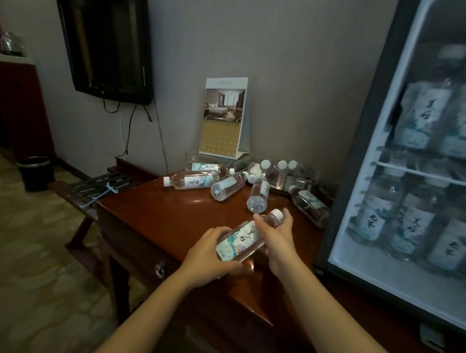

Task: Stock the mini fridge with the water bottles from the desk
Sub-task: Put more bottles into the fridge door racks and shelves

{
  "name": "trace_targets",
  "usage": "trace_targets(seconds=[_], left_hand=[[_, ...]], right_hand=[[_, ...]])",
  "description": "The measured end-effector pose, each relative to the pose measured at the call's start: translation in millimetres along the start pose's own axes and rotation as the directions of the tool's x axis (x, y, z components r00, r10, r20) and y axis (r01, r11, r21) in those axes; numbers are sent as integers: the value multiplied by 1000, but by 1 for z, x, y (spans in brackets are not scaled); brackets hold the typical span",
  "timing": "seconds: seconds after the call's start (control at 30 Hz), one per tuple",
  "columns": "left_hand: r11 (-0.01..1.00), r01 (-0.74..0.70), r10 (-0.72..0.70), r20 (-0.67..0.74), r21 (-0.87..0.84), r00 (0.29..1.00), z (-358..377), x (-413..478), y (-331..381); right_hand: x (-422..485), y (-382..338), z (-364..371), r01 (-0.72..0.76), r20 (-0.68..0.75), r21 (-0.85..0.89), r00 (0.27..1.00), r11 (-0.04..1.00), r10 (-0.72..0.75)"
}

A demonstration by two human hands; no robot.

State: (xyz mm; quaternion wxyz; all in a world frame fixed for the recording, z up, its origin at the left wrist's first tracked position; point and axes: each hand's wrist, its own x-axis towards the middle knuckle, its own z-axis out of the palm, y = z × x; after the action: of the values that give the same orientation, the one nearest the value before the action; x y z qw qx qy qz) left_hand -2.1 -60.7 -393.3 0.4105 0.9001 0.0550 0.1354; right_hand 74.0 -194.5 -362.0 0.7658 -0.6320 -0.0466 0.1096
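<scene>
A tilted water bottle (244,240) hangs over the desk (183,214). The left hand (210,256) curls round its base, fingertips hidden behind it, and the right hand (279,242) wraps its neck. The mini fridge (371,132) is cut off at the right, and its stocked bottles (425,120) are blurred.

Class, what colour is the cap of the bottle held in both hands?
White. The cap on the bottle shows best in the head view.
</scene>
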Motion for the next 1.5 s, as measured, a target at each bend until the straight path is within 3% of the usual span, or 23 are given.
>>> trace_targets(seconds=[0.23, 0.43, 0.6, 0.77, 0.97, 1.1, 1.33, 1.5], left_hand=[[961, -15, 47, 109, -276, 993, 45, -17, 33], [918, -3, 95, 213, -397, 972, 80, -27, 52], [901, -3, 171, 348, -435, 922, 103, -35, 75], [907, -97, 239, 312, -409, 919, 122, -42, 109], [887, -195, 342, 310, -419, 887, 149, -65, 168], [771, -251, 451, 223, -585, 864, 149, -81, 238], [400, -424, 664, -62, -813, 745, 136, -119, 371], [253, -412, 755, -87, -875, 650, 138, -151, 438]], right_hand=[[-39, -45, -37, 261, 39, -122, 965, 958, -258], [-72, -62, -67, 360, 157, -304, 932, 882, -326], [-93, -64, -92, 347, 153, -404, 938, 846, -312], [-124, -73, -129, 260, 129, -467, 966, 845, -225], [-169, -98, -179, 278, 30, -541, 950, 794, -312], [-208, -140, -204, 373, -59, -490, 888, 788, -456], [-288, -195, -249, 449, -52, -559, 820, 697, -570], [-338, -227, -278, 540, -91, -557, 715, 631, -693]])
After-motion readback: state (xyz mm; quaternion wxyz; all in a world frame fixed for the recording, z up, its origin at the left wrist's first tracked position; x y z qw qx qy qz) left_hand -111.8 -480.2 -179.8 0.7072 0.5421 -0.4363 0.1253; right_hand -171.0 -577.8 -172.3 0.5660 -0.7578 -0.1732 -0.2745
